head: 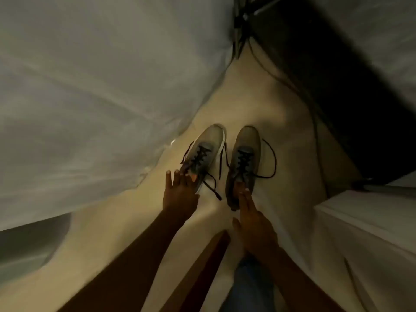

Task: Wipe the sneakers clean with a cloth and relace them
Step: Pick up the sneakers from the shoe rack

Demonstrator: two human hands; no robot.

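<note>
- Both my hands reach out, fingers straight: left hand [179, 194] touches the left sneaker [203, 154] heel, right hand [252, 219] rests on the right sneaker [244, 163] heel.
- Laces [269, 163] trail loose on the floor [126, 221].
- I see no cloth; wiping and relacing both look ahead.

1. Whole shot is dim and motion-blurred, so fine detail is mushy everywhere.
2. The left hand [180, 194] covers the heel end of the left sneaker [203, 152]; can't tell how its fingers sit on it.
3. The right hand [252, 221] hides the heel of the right sneaker [244, 163].
4. Both forearms run off the bottom edge.
5. The dark laces [269, 158] trail loose, but the eyelets are too blurry to read.
6. The white sheet [90, 86] on the left is cut off by the frame.
</note>
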